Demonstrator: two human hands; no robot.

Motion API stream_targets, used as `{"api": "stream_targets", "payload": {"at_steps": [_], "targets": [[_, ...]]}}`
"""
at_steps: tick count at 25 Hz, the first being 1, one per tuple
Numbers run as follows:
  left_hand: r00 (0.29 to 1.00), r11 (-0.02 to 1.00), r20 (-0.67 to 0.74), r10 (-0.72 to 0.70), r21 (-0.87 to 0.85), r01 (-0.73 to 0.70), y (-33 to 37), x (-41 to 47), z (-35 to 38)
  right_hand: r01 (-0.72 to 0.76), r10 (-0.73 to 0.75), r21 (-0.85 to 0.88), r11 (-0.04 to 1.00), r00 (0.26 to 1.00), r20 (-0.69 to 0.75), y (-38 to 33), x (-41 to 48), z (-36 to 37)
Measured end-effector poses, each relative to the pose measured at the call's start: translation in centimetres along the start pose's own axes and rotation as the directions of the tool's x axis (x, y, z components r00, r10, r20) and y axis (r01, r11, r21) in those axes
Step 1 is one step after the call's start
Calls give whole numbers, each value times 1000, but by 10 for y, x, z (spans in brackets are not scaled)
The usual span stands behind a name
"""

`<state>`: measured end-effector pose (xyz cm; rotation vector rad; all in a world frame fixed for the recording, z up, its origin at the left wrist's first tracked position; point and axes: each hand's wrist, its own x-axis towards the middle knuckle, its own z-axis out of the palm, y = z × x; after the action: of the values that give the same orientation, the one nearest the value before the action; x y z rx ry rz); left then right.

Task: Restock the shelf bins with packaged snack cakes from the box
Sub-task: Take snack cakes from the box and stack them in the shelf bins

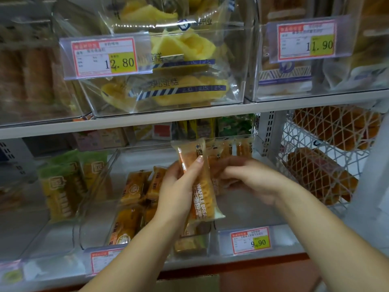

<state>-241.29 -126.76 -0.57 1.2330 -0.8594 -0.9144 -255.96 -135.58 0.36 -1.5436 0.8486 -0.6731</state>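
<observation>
My left hand (179,188) grips an orange waffle bread pack (202,186), held upright in front of the lower shelf. Just to its right, my right hand (250,178) reaches into the clear bin (242,211), its fingers curled against packs standing at the back; whether it holds one I cannot tell. More of these orange packs (229,150) stand in a row at the rear of that bin. The clear bin to the left (99,207) holds several orange snack cakes (134,186). A corner of the cardboard box (189,283) shows at the bottom edge.
Upper shelf bins hold yellow cakes (183,45) behind price tags 12.80 (105,56) and 11.90 (306,40). A white wire basket (315,157) with brown breads stands at the right. Green-and-yellow packs (63,184) fill the far-left bin. A 9.90 tag (250,241) fronts the lower bin.
</observation>
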Motion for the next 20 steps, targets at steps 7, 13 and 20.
{"api": "stream_targets", "payload": {"at_steps": [7, 13, 20], "targets": [[984, 974, 85, 158, 153, -170, 7, 13, 23, 35, -15, 126, 991, 987, -158, 12, -3, -26], [960, 779, 256, 114, 577, -246, -35, 4, 6, -184, 75, -253, 950, 919, -388, 59, 51, -49], [957, 737, 252, 145, 618, -274, -43, 7, 5, -320, 134, -517, 794, 922, -364, 99, 100, -52]]}}
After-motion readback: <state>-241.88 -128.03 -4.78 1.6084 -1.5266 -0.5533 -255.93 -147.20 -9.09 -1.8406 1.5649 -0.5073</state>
